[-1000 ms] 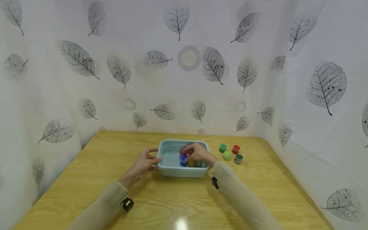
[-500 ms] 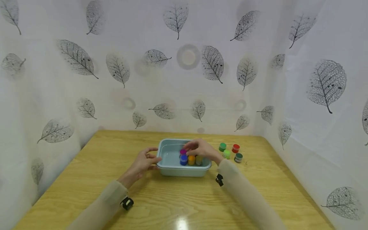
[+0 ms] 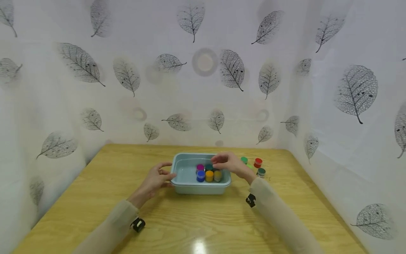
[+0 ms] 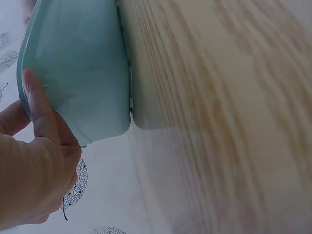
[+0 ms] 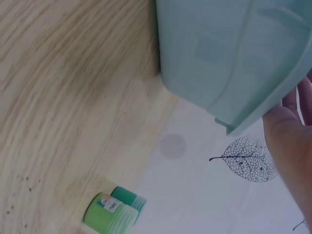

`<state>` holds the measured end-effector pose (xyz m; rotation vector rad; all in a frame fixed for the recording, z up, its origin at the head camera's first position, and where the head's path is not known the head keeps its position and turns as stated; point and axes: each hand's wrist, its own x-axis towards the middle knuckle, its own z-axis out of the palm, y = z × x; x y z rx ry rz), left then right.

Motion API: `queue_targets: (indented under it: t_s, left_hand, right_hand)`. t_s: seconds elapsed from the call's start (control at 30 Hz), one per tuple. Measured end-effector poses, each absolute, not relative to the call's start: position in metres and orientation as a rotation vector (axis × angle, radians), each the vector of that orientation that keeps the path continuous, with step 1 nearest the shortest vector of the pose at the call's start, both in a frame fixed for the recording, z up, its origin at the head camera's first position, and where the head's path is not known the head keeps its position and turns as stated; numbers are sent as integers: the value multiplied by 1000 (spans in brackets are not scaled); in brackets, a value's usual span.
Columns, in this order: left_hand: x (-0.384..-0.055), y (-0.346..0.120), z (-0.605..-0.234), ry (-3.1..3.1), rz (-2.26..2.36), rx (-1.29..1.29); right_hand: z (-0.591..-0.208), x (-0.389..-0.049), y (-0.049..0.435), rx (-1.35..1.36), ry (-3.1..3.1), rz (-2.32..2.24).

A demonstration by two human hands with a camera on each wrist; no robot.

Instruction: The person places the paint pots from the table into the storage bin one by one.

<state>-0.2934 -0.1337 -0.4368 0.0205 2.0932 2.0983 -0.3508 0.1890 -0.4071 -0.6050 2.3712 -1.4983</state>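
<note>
A pale blue plastic bin [image 3: 200,189] stands on the table. My left hand [image 3: 155,181] grips its left end, thumb and fingers on either side of the rim, as the left wrist view of the bin [image 4: 87,68] shows. Over the bin's right end hovers my right hand [image 3: 231,164], fingers loosely bent, with nothing seen between them. Just left of those fingers sits a dark teal paint pot [image 3: 208,167], beside a magenta pot [image 3: 200,168]. In front of them stand a blue pot [image 3: 201,176], an orange pot [image 3: 209,176] and a mustard pot [image 3: 217,176].
Right of the bin, a green pot [image 3: 244,160], a red pot [image 3: 258,162] and a dark green pot [image 3: 261,172] stand on the table [image 3: 177,222]. A light green pot [image 5: 100,214] is partly behind my right hand in the head view. A leaf-print curtain [image 3: 203,91] encloses the table.
My right hand has drawn back to the right from inside the bin, leaving the dark teal pot uncovered next to the magenta one. The left hand keeps its grip on the rim.
</note>
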Motion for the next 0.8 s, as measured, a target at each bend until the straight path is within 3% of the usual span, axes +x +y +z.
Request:
queue_targets:
  t_s: [0.8]
  left_hand:
    - [-293, -133, -435, 2102, 2091, 16]
  right_hand:
    - [-415, -346, 249, -502, 2448, -1544]
